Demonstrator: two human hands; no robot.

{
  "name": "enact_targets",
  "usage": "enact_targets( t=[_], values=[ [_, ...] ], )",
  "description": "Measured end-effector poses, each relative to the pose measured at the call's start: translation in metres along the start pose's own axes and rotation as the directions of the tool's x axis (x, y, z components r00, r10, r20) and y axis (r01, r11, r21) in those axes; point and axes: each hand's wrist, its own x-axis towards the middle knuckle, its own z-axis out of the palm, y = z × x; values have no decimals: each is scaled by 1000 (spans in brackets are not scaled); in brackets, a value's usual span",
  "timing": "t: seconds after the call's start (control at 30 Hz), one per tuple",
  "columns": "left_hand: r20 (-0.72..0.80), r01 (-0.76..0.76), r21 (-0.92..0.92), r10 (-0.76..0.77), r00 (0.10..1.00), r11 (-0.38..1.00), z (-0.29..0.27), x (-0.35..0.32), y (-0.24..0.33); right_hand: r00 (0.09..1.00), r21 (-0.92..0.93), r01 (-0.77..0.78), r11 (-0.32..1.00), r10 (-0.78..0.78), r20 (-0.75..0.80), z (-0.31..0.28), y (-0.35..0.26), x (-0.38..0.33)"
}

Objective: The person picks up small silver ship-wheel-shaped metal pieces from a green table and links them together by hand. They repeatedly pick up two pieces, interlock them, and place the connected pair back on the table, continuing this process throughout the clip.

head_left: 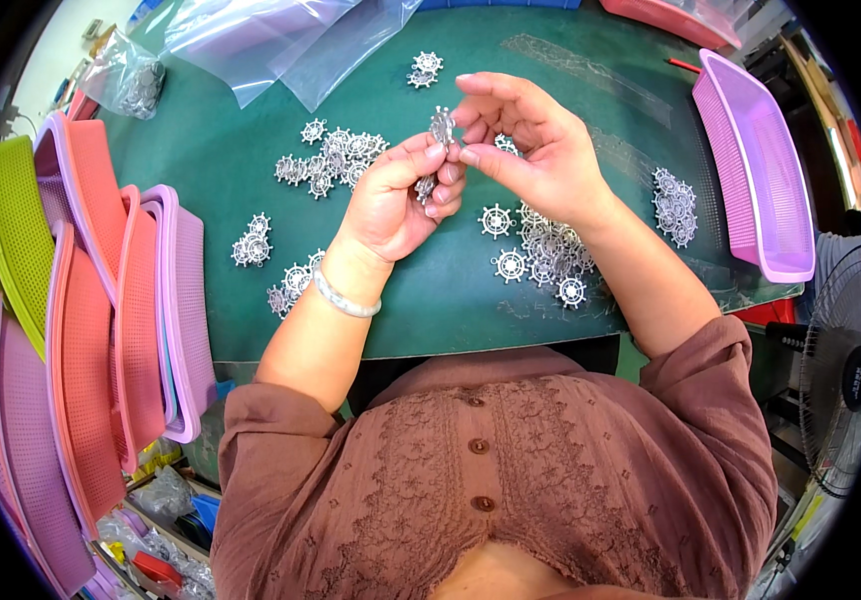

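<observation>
While both hands meet above the middle of the green table mat [231, 160], the left hand [396, 200] is closed around a small stack of silver ship's-wheel charms [427, 187], with its thumb and forefinger reaching up to the topmost piece. The right hand [531, 140] pinches that same raised ship's-wheel charm [442, 125] between thumb and fingertips, so the piece is gripped from both sides, just above the left fist. A pale bangle [343, 298] circles the left wrist.

Loose charms of the same kind lie on the mat: a heap [336, 160] just beyond the left hand, a spread pile [546, 245] under the right wrist, a small cluster [253, 243] to the left, another [676, 205] near the right edge, and a few [425, 68] at the far side. Clear plastic bags [271, 40] lie at the far edge. A purple mesh tray [756, 170] sits at the right, and stacked mesh trays [101, 300] in pink, purple and green lean along the left. A fan [841, 370] stands at the lower right.
</observation>
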Motion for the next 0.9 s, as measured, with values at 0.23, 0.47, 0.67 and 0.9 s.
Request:
enact_targets(
  t=[0.23, 0.47, 0.67, 0.9],
  values=[
    [-31, 44, -73, -46, 998, 996, -2, 0, 1, 998, 33, -38, 999, 40, -53, 3, 4, 0],
    [-72, 57, -93, -64, 995, 994, -2, 0, 3, 987, 2, -159, 987, 159, -11, -3, 10, -1],
    [-97, 51, -77, -58, 994, 996, -3, 0, 2, 970, 45, -244, 969, 243, 18, -7, 11, -1],
    [-124, 70, 18, -67, 990, 997, 1, 0, 1, 914, 271, -386, 882, 406, -20, -7, 7, 3]
  ],
)
